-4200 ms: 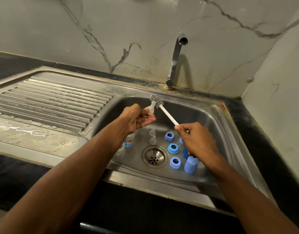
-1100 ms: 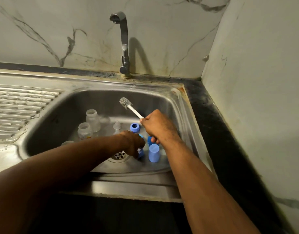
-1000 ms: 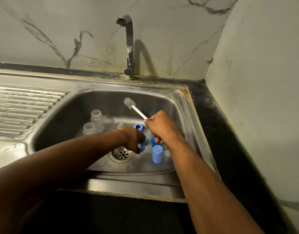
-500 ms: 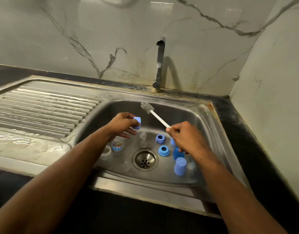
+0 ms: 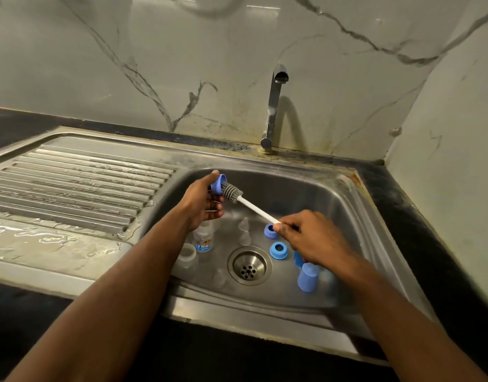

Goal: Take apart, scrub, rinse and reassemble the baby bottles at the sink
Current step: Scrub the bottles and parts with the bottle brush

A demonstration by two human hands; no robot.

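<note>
L hand [image 5: 202, 201] pinches a blue collar ring [image 5: 218, 184] above the sink [image 5: 355, 205] basin; R hand [image 5: 306, 238] grips the white brush [image 5: 247, 201] handle, bristles poking into the ring. Two more rings, a cap [image 5: 308, 277] (blue), clear bottles [image 5: 203, 238] sit near the drain [image 5: 249, 266].

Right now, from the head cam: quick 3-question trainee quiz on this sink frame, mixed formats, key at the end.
1. True or false: water runs from the faucet.
2. Multiple choice: the bristles of the bottle brush are against A) a clear nipple, B) the blue ring that the left hand holds, C) the drain.
3. Fill in: the right hand pinches the brush by its white ____.

Key
1. False: no stream shows.
2. B.
3. Handle.
</note>
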